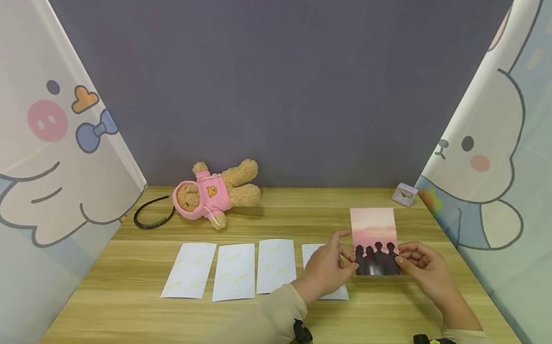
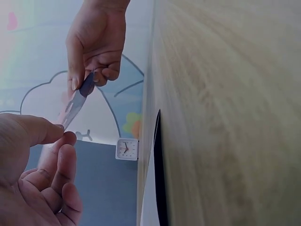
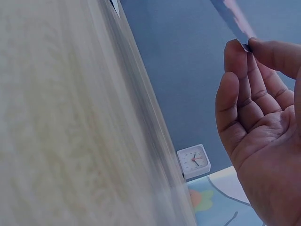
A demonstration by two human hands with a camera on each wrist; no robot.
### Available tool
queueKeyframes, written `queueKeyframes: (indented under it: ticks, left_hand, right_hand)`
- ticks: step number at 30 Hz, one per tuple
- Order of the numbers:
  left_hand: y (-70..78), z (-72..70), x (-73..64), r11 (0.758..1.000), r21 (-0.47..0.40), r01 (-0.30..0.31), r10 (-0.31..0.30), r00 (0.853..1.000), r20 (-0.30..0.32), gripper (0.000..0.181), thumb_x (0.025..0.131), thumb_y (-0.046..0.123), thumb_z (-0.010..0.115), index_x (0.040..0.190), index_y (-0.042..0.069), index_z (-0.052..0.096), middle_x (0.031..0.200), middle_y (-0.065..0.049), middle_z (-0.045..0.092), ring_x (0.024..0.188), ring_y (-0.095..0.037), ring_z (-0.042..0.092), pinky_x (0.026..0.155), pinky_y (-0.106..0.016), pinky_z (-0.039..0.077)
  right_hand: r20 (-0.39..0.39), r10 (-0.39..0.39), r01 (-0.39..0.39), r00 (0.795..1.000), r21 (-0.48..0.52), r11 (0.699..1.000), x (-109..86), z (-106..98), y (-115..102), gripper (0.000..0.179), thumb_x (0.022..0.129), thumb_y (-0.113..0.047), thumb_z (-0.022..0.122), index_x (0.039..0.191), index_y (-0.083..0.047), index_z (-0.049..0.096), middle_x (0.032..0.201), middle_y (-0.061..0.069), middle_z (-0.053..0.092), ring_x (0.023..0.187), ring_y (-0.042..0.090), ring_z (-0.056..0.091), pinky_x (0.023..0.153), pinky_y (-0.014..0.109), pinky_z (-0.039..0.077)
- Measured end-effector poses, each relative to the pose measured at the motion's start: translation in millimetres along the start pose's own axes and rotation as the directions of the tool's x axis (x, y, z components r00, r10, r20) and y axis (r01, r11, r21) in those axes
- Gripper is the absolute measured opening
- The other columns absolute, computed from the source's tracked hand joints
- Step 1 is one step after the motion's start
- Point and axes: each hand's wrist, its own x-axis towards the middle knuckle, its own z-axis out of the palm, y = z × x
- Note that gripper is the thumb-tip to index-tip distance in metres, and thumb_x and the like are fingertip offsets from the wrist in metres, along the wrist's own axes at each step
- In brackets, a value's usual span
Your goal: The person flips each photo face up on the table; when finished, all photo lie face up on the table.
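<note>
A glossy photo card [image 1: 376,234], pink sky above dark silhouettes, is held up over the right part of the table. My left hand [image 1: 328,266] pinches its lower left edge between thumb and fingers. At the opposite edge, my right hand [image 1: 428,271] pinches it the same way. In the left wrist view the card [image 2: 75,106] appears nearly edge-on between both hands. Several white cards lie in a row on the table, among them one at the far left [image 1: 190,270] and one in the middle [image 1: 277,267]. The rightmost white card [image 1: 336,294] is partly hidden behind my left hand.
A teddy bear in a pink hoodie [image 1: 212,190] lies at the back left, beside a black coiled headband [image 1: 149,224]. In the back right corner stands a small white clock [image 1: 404,194]. A dark panel [image 1: 266,80] rises behind the wooden table [image 1: 135,326], with cartoon-printed walls at both sides.
</note>
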Motion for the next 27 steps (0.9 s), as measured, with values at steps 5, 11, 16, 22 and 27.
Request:
queueKeyframes:
  ticks: [5,11,16,22,27]
  left_hand:
    - [0.2,3.2,0.4,1.0,-0.007,0.001,-0.001,1.0,0.004,0.073,0.098,0.024,0.077,0.158,0.016,0.036,0.096,0.019,0.064,0.066,0.003,0.057,0.066,-0.02,0.048]
    - [-1.8,7.2,1.1,1.0,-0.014,0.02,-0.02,0.999,0.028,0.077,0.096,0.026,0.079,0.159,0.02,0.035,0.097,0.022,0.063,0.07,0.004,0.059,0.069,-0.02,0.049]
    - [-1.3,9.3,1.7,0.999,-0.018,0.039,-0.038,0.998,0.045,0.079,0.095,0.028,0.08,0.16,0.019,0.036,0.096,0.022,0.062,0.071,0.001,0.059,0.067,-0.022,0.049]
    - [-1.6,11.5,3.4,0.997,-0.01,0.073,-0.073,0.995,0.063,0.08,0.094,0.029,0.082,0.159,0.015,0.038,0.095,0.023,0.061,0.072,0.001,0.059,0.068,-0.022,0.049]
    - [-3.8,14.1,4.4,0.995,-0.006,0.103,-0.103,0.992,0.07,0.08,0.093,0.028,0.083,0.158,0.013,0.04,0.096,0.022,0.061,0.071,0.001,0.06,0.071,-0.023,0.05]
  right_hand:
    - [0.013,-0.023,0.023,1.0,0.044,0.999,1.1,-1,3,0.031,0.099,0.011,0.065,0.128,0.017,0.055,0.092,0.008,0.071,0.074,0.011,0.068,0.067,0.024,0.057]
    - [0.014,-0.006,0.005,1.0,0.06,0.998,1.9,-3,6,0.034,0.098,0.012,0.064,0.13,0.017,0.053,0.09,0.003,0.071,0.07,0.01,0.066,0.062,0.026,0.056]
    - [0.012,0.044,-0.045,0.999,0.016,0.999,1.8,-5,5,0.032,0.101,0.005,0.065,0.129,0.014,0.055,0.089,0.004,0.07,0.066,0.011,0.064,0.057,0.032,0.054]
    - [0.03,0.108,-0.106,0.994,-0.041,0.993,1.4,-5,4,0.033,0.101,-0.002,0.069,0.129,0.011,0.058,0.087,0.009,0.068,0.063,0.015,0.064,0.056,0.034,0.055]
    - [0.052,0.157,-0.154,0.986,-0.045,0.987,1.5,-4,4,0.035,0.1,-0.004,0.071,0.129,0.01,0.059,0.087,0.015,0.068,0.062,0.018,0.064,0.056,0.035,0.056]
